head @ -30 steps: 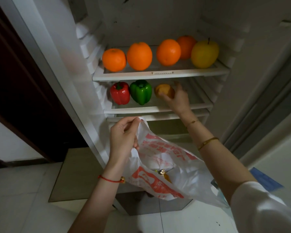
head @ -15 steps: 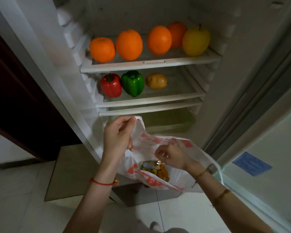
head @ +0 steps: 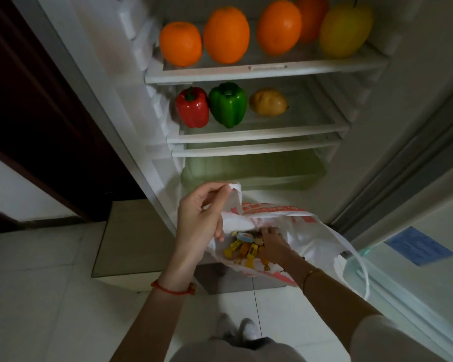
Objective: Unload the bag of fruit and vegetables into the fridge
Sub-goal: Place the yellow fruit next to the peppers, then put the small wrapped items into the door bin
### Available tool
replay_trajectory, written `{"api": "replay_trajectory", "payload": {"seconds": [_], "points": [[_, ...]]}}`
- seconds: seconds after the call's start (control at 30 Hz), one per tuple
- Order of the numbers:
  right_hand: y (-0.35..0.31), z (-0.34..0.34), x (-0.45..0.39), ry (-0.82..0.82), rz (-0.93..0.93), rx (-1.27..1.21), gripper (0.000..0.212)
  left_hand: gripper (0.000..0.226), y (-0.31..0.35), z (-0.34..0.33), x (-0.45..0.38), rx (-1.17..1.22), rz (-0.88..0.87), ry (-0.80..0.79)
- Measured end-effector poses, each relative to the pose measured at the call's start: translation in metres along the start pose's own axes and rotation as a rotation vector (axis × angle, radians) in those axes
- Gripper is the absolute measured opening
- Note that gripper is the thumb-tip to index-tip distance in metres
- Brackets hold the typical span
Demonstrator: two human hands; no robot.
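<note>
Left hand (head: 199, 218) pinches white-and-red plastic bag (head: 306, 231) rim open; right hand (head: 272, 244) inside among small wrapped sweets (head: 243, 246), grip unclear.

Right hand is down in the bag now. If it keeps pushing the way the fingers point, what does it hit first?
The right hand points down-left into the bag, so it would most likely meet the small wrapped sweets piled at the bottom first; its fingertips look to be already at them, though depth is hard to judge.

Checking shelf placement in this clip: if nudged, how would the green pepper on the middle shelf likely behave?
The green pepper stands upright on a narrower base, so it may tip rather than slide. Its glossy skin looks slippery. The red pepper close beside it would probably stop a leftward fall.
</note>
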State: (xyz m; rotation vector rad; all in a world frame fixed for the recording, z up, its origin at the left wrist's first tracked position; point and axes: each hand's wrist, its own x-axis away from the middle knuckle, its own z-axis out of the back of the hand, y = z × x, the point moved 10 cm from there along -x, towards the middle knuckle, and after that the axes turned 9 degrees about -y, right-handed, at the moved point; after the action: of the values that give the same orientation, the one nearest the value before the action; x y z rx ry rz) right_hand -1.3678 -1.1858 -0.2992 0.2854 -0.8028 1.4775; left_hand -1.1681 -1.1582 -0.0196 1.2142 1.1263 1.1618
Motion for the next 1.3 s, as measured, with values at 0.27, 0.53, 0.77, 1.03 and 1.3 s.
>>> {"api": "replay_trajectory", "payload": {"seconds": [0.27, 0.53, 0.77, 1.03, 1.3], "points": [[-0.006, -0.007, 0.004, 0.059, -0.1, 0.118, 0.076, 0.015, -0.006, -0.005, -0.005, 0.004, 0.009, -0.018], [-0.006, 0.004, 0.007, 0.099, -0.06, -0.038, 0.054, 0.013, -0.006, -0.015, -0.01, 0.006, 0.003, -0.063], [0.005, 0.029, 0.025, 0.162, -0.053, -0.435, 0.047, 0.009, -0.002, -0.025, -0.016, 0.033, -0.013, -0.108], [-0.011, 0.051, 0.097, 0.046, 0.193, -1.133, 0.035, 0.009, -0.003, -0.036, -0.017, 0.057, -0.012, -0.17], [-0.01, 0.051, 0.144, 0.041, 0.133, -1.115, 0.043, 0.01, -0.001, -0.052, -0.009, 0.018, -0.06, -0.221]]}}
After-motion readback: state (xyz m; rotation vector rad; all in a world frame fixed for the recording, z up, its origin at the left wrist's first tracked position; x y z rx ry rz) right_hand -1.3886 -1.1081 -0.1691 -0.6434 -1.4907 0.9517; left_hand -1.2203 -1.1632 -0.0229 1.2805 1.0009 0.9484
